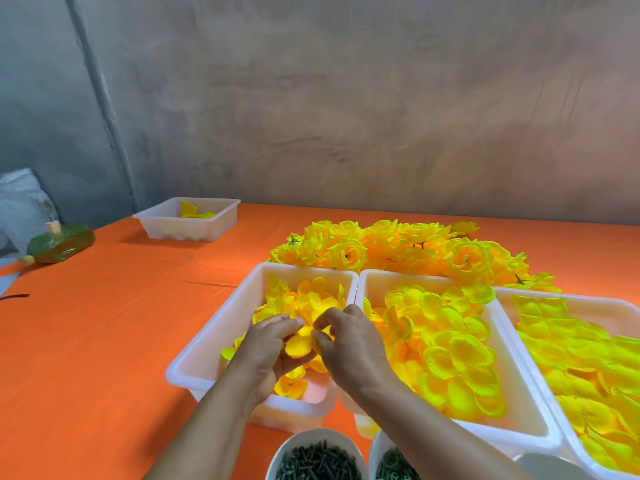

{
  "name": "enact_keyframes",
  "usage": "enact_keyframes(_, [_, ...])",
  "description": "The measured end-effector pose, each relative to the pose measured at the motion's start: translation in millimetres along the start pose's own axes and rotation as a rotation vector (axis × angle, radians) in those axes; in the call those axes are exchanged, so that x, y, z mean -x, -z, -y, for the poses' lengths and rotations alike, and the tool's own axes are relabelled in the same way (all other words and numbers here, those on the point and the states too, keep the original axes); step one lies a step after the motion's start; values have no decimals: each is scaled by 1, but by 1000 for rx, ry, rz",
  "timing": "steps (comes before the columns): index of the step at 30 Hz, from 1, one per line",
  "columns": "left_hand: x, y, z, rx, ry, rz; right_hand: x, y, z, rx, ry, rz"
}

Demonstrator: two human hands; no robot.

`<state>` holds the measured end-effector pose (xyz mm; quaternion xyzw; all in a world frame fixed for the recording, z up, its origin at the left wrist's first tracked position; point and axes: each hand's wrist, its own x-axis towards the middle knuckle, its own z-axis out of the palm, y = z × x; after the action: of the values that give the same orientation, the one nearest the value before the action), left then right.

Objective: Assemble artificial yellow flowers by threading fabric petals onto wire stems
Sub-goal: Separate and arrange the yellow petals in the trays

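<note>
My left fingers curl under one round yellow fabric petal; right fingers pinch its edge, both just above the white plastic tray of loose petals. Risk: thin layers cling, so I lift 2, or it slips back in.

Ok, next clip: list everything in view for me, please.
table: one, orange cloth, under everything
near trays: three, white, side by side, holding petals
far tray: one, white, back left, few petals
finished flowers: one pile, yellow, behind near trays
bowls: two, white, bottom edge, dark green parts inside
bottle: one, green, lying far left
sack: one, white, left edge
held petal: one, yellow, above left near tray
left hand: holds held petal
right hand: pinches held petal
</note>
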<state>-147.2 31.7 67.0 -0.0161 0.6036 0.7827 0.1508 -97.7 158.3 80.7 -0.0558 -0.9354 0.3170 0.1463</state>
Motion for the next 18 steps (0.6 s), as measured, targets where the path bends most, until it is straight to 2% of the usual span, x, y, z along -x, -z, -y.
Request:
enact_keyframes(5, [-2, 5, 0, 109, 35, 83, 3, -7, -3, 84, 145, -56])
enact_keyframes(8, [-4, 6, -1, 138, 24, 70, 9, -6, -1, 101, 296, -58])
enact_keyframes(11, [-4, 5, 0, 145, 26, 42, 12, -7, 0, 230, 464, -89])
enact_keyframes(14, [-4, 4, 0, 133, 40, 32, 10, -11, -3, 325, 556, -140])
enact_keyframes(16, [-1, 3, -2, 143, 58, 71, 7, -12, -2, 234, 488, -131])
enact_keyframes(18, [1, 4, -5, 149, 106, 79, 3, -11, -2, 35, 279, -82])
